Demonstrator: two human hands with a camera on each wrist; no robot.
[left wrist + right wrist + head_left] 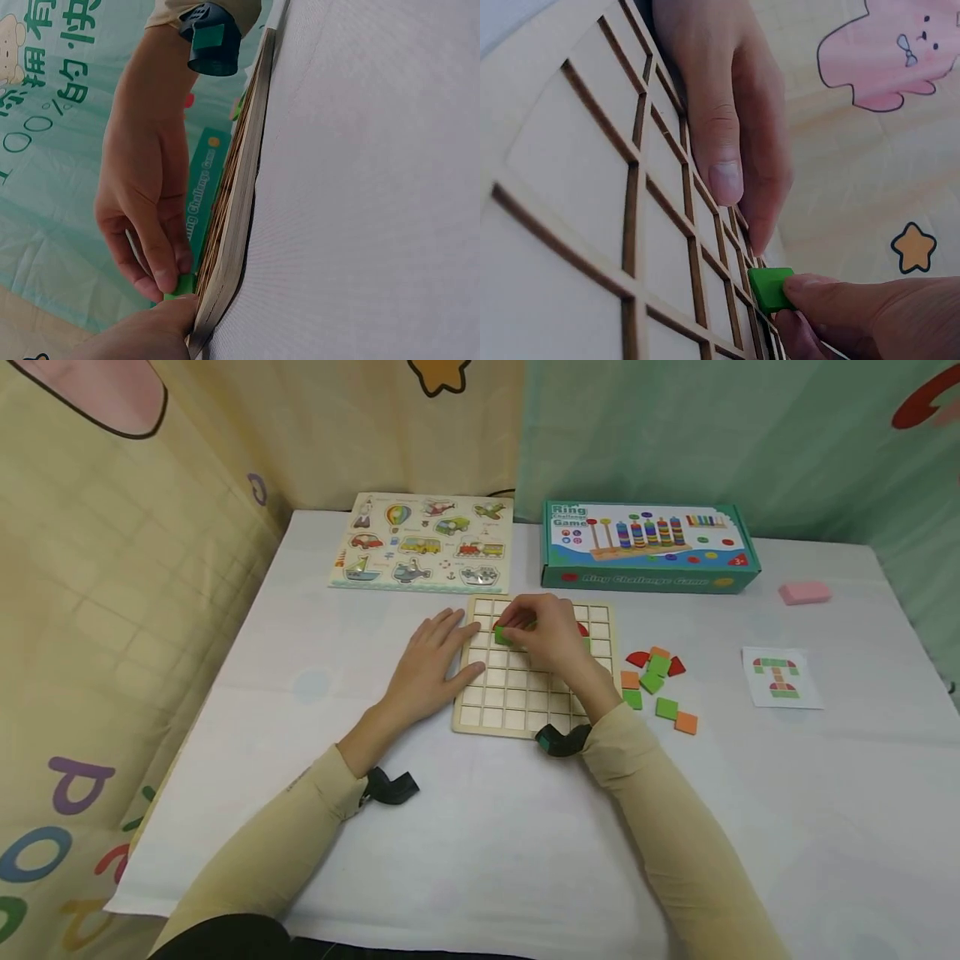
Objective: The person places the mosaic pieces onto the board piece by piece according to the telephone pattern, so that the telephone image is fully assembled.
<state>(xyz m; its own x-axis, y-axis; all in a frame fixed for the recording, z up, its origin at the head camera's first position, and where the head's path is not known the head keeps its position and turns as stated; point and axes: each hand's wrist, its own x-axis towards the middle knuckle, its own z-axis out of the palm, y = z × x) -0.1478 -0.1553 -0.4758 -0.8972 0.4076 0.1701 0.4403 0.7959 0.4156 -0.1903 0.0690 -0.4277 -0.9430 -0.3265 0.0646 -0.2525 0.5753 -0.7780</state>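
A wooden grid board lies on the white table. My right hand is over its upper part, pinching a green square tile between thumb and fingers just above the grid. My left hand rests beside the board, fingers extended, thumb and fingertips at its left edge. A red quarter-round tile and part of a green tile show on the board past my right hand, which hides the cells between. Loose green, orange and red tiles lie right of the board.
A picture puzzle board and a green Ring Challenge Game box stand along the back. On the right are a pink block and a small card printed with a coloured tile pattern.
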